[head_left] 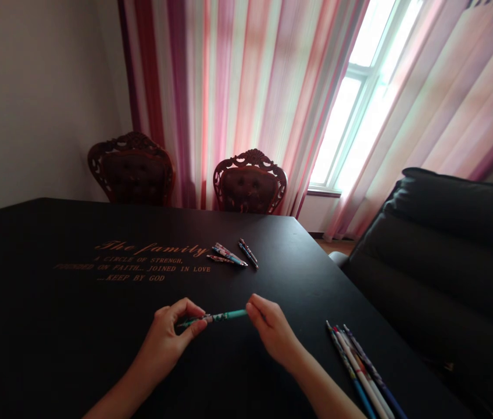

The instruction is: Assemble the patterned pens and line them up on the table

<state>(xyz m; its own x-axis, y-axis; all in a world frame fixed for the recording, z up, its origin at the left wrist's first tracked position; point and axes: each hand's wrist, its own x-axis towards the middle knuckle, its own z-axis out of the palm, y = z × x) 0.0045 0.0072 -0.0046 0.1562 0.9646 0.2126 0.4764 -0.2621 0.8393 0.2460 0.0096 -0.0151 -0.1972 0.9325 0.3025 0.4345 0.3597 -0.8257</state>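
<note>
A teal pen point(229, 315) with a patterned barrel lies level between my two hands, above the dark table. My left hand point(172, 331) pinches its patterned end between thumb and fingers. At the other end, the fingertips of my right hand point(270, 326) close round the plain teal tip, which they hide. Beyond my hands, a small group of patterned pens point(228, 255) rests on the table, with a dark pen point(247, 254) just to its right.
More pens point(362, 372) lie side by side at the table's near right. Gold lettering point(150, 249) marks the black table point(46, 326). Two carved chairs point(250, 183) stand at the far edge, and a black leather chair point(442, 267) is on the right.
</note>
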